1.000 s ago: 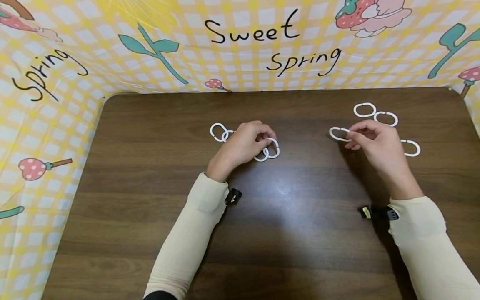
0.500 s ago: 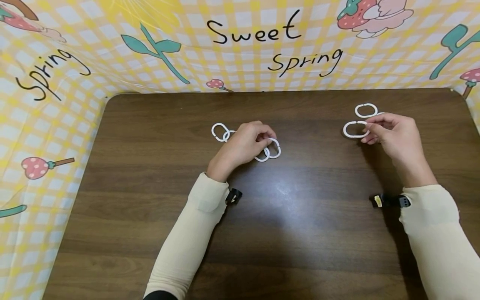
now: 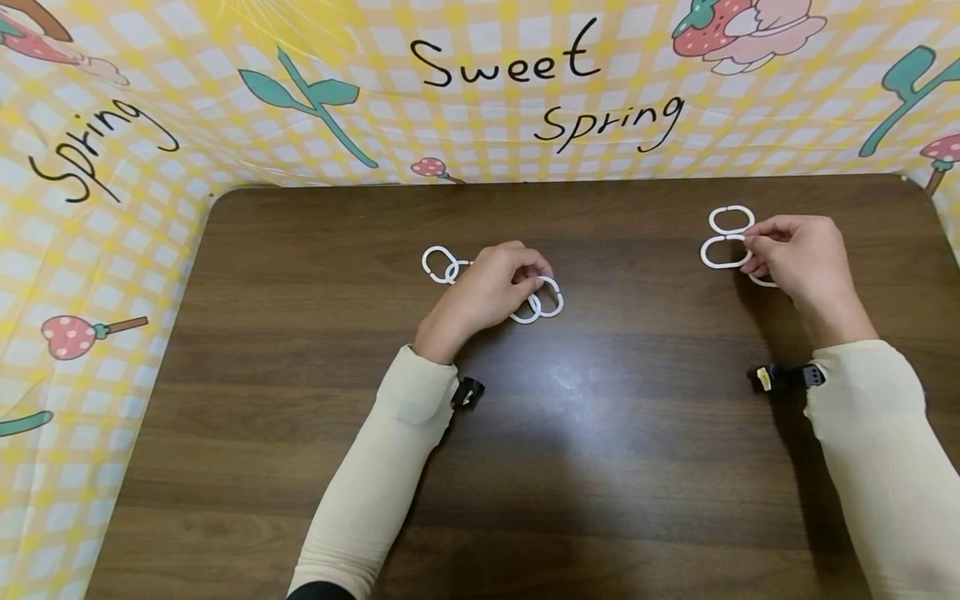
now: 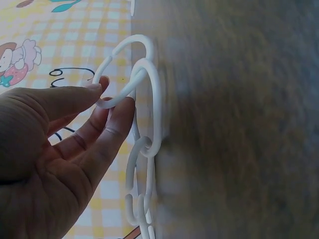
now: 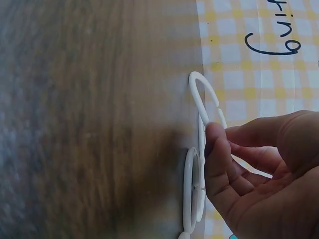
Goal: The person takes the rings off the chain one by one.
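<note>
In the head view, my left hand [image 3: 491, 283] is over the middle of a chain of white oval links [image 3: 525, 317]. Its thumb and fingers pinch the end link [image 4: 139, 38], which passes through the neighbouring link [image 4: 157, 109] in the left wrist view. More joined links [image 3: 425, 265] show left of the hand. Far to the right, my right hand [image 3: 806, 258] pinches a loose white oval link [image 3: 702, 252] with a small gap in its side. Another loose link [image 3: 712, 219] lies just beyond it. Part of one more link [image 3: 763, 282] peeks out beneath the right fingers.
Everything lies on a brown wooden table [image 3: 600, 467]. A yellow checked cloth [image 3: 495, 150] with printed words and pictures rises along its back and left edges.
My right hand has moved away and to the right with its link, toward the loose links at the back. The left hand keeps its place on the chain.
</note>
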`<action>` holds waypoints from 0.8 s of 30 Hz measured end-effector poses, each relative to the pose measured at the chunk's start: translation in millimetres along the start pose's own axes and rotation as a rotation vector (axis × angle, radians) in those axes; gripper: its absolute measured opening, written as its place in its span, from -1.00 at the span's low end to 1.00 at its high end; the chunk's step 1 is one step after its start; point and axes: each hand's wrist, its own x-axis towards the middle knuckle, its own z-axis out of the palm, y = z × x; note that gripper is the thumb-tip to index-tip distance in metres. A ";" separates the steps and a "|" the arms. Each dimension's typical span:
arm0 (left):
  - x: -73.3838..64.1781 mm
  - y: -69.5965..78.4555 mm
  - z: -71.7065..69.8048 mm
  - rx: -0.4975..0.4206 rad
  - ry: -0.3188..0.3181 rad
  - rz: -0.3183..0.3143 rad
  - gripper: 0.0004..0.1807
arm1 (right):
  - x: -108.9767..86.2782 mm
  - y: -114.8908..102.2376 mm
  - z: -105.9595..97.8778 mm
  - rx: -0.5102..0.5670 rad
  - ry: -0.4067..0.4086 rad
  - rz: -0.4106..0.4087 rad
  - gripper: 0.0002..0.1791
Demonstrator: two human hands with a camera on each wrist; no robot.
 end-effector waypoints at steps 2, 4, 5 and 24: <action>0.0 -0.4 -0.1 -0.002 0.003 0.000 -0.86 | 1.3 -0.4 0.9 -0.031 -0.003 0.000 -0.72; 0.0 -0.5 -0.1 -0.006 0.003 0.001 -0.86 | 2.2 -0.5 1.5 -0.053 0.000 0.001 -0.70; -0.2 -0.6 -0.1 -0.008 0.003 0.001 -0.85 | 2.6 -0.5 1.7 -0.064 0.003 0.001 -0.70; -0.5 -0.3 1.5 0.014 0.020 0.004 -0.87 | 5.7 1.8 2.5 -0.155 0.028 -0.036 -0.73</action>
